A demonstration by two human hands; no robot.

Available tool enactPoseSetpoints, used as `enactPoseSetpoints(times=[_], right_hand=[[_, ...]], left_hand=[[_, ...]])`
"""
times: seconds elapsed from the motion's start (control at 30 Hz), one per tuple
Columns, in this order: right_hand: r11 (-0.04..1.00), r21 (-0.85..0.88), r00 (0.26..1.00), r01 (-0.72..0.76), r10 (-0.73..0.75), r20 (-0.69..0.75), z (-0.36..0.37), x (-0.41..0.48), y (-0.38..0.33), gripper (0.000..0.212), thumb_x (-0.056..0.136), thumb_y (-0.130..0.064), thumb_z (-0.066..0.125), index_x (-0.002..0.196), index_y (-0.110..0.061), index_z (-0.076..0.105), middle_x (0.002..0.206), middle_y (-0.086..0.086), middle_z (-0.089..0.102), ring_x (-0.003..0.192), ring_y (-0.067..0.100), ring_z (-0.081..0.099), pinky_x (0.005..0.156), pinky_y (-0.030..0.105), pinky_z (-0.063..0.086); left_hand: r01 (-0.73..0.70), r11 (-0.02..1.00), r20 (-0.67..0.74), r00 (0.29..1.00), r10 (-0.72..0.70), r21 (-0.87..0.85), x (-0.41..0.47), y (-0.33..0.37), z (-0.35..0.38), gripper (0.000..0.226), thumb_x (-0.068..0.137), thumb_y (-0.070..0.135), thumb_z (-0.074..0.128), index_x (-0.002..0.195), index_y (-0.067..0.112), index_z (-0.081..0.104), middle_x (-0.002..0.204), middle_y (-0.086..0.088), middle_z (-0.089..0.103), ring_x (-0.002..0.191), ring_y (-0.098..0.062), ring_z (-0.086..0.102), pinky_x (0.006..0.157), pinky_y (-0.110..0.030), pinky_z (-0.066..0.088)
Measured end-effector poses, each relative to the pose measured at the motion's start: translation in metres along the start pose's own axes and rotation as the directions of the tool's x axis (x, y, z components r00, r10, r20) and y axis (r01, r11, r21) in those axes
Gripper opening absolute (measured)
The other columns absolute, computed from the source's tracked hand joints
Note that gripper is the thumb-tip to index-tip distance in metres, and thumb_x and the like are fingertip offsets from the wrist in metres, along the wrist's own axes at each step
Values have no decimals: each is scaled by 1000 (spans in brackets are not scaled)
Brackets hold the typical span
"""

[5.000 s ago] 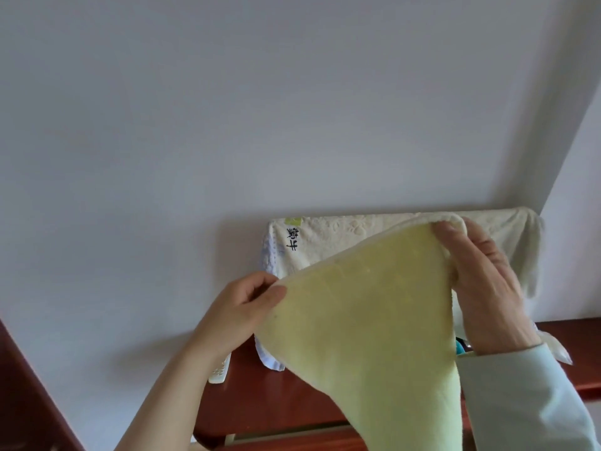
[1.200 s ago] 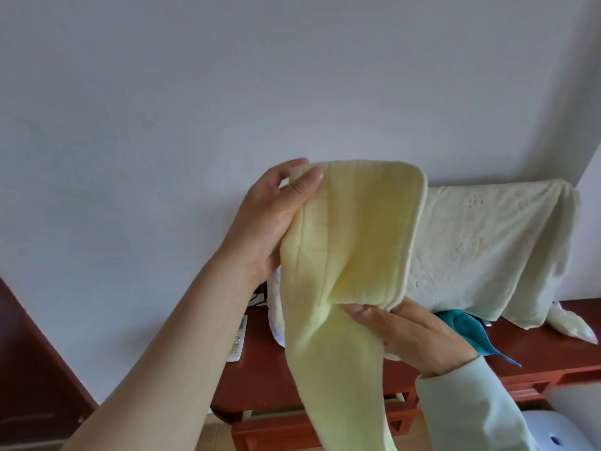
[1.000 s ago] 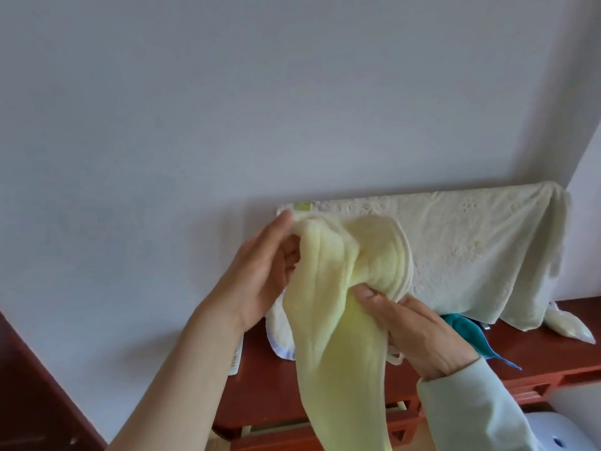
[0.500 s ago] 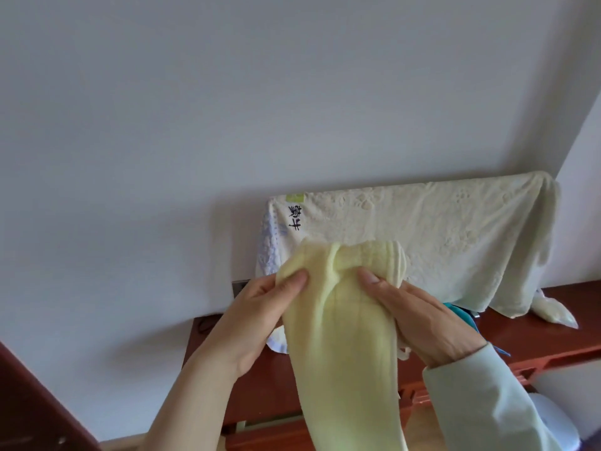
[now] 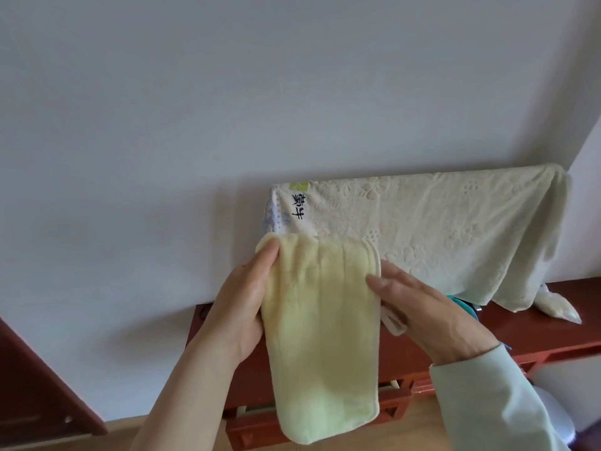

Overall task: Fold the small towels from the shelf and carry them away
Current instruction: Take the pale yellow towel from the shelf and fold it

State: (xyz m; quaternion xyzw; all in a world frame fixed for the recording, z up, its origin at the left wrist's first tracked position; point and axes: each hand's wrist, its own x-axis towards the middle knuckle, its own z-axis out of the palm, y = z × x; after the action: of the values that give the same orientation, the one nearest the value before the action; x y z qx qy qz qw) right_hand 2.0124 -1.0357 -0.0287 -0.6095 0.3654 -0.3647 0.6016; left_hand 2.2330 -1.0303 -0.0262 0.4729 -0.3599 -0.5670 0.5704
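Yellow towel is folded into a long strip and held up in the air in front of the red wooden shelf, hanging down. Left hand pinches its top left corner, thumb on the front. Right hand pinches the right edge, thumb in front and fingers behind. Cream towel is draped over something on the shelf behind.

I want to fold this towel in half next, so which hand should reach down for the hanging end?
Probably the right hand: it grips lower on the towel, while the left hand pinches the top corner and carries the weight.
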Motion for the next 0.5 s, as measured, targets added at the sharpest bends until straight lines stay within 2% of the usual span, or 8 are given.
enactPoseSetpoints(times=[0.03,0.1,0.17,0.23,0.3,0.4,0.43,0.5], right_hand=[[999,-53,999,2,0,36,-2,-3,-2,29,92,-14,68,118,-25,68,77,-14,75,66,0,68,63,15,48],[993,-115,997,-22,31,75,-2,-5,-4,48,93,6,63,132,-21,56,104,-10,79,94,2,74,74,10,53],[988,-156,999,-12,18,42,0,-5,-7,48,94,5,61,134,-21,54,109,-3,79,98,7,74,76,11,54],[987,-162,1000,10,-14,-20,-1,-4,-5,41,96,0,62,132,-18,54,93,-3,80,80,3,74,65,8,50],[989,-144,997,39,-49,-66,-2,-5,-4,39,94,-12,66,130,-17,53,89,-1,78,75,7,73,65,13,52],[986,-153,991,72,-88,-99,-2,-5,-4,43,94,-25,68,132,-27,48,105,9,78,98,30,74,84,36,61],[987,-136,988,85,-102,-116,-1,-4,-4,43,96,-22,67,134,-29,46,106,10,77,100,33,73,85,38,61],[987,-103,982,122,-135,-129,1,-5,-4,51,96,-13,60,139,-33,41,106,12,76,99,30,74,82,31,61]], left_hand=[[-18,1000,9,1000,18,26,0,1,1,40,92,48,60,104,15,79,105,-8,81,97,-19,78,84,-36,54],[-60,996,45,997,56,71,-2,4,-1,45,85,50,61,109,16,77,108,-8,80,103,-21,76,91,-37,53],[-97,984,129,989,78,147,-5,7,-5,43,84,47,62,114,20,74,110,-5,80,105,-20,76,92,-38,53],[-135,955,282,958,58,264,-7,11,-12,41,86,38,72,125,26,66,117,1,78,109,-15,74,92,-34,54],[-148,922,376,927,3,358,-8,12,-21,54,83,28,76,134,30,57,124,4,75,115,-12,71,94,-29,55],[-162,910,362,932,14,381,-6,11,-26,56,83,16,81,134,19,58,122,-4,75,115,-20,72,91,-30,58],[-168,910,337,941,33,379,-6,11,-26,52,82,15,81,131,16,61,119,-6,76,112,-22,73,88,-30,59],[-185,906,283,956,76,381,-6,11,-25,48,79,20,84,124,14,66,114,-8,78,107,-24,75,88,-33,59]])
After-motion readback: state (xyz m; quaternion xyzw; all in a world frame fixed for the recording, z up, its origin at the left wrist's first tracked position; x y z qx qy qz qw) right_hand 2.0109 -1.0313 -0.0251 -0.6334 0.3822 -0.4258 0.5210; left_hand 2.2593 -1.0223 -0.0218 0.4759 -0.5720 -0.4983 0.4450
